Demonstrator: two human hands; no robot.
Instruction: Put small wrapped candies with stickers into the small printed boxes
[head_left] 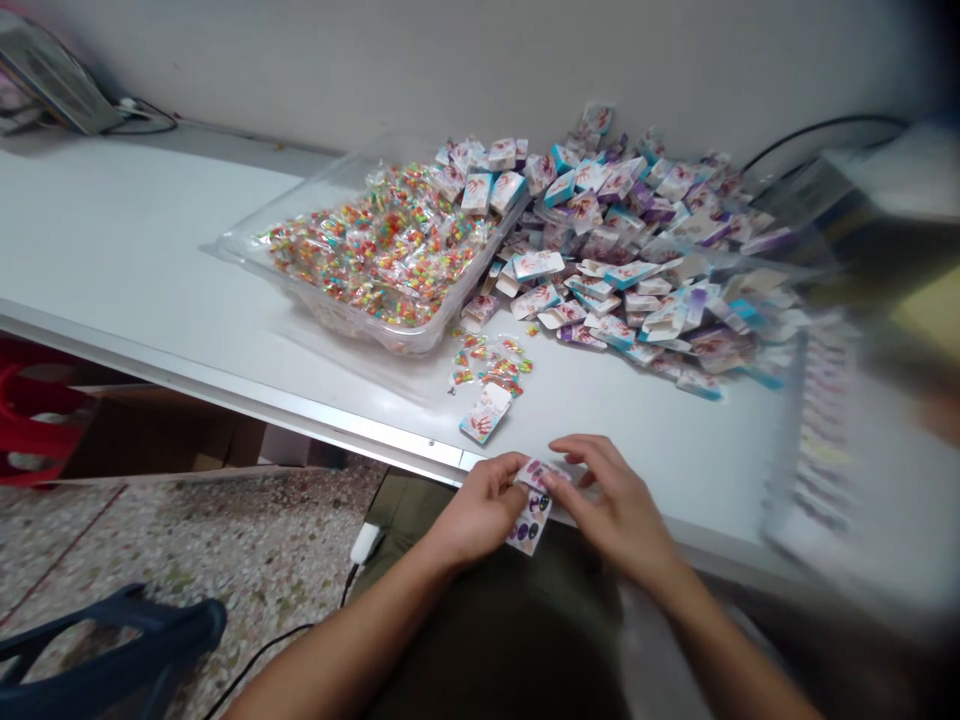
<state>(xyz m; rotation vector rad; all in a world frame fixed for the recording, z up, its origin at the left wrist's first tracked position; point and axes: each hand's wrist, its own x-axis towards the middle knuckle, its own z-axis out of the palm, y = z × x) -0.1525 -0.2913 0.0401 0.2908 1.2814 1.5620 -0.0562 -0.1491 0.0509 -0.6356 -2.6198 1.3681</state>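
My left hand (487,508) is closed on a small sticker sheet (529,525) with dark and pink oval pictures, held over my lap at the table's front edge. The sheet looks folded or doubled at its top. My right hand (611,500) pinches its upper right part between thumb and fingers. Just beyond my hands lies a small box (486,413) with a red hand print. Behind the box, small clear packets of coloured beads (491,362) are scattered.
A clear plastic tub (360,335) full of bead packets stands on the white table (112,230). Right of it spreads a heap of small boxes (637,270). Blurred sheets (825,430) lie at the right. Below are a cardboard box (165,435) and a blue stool (112,650).
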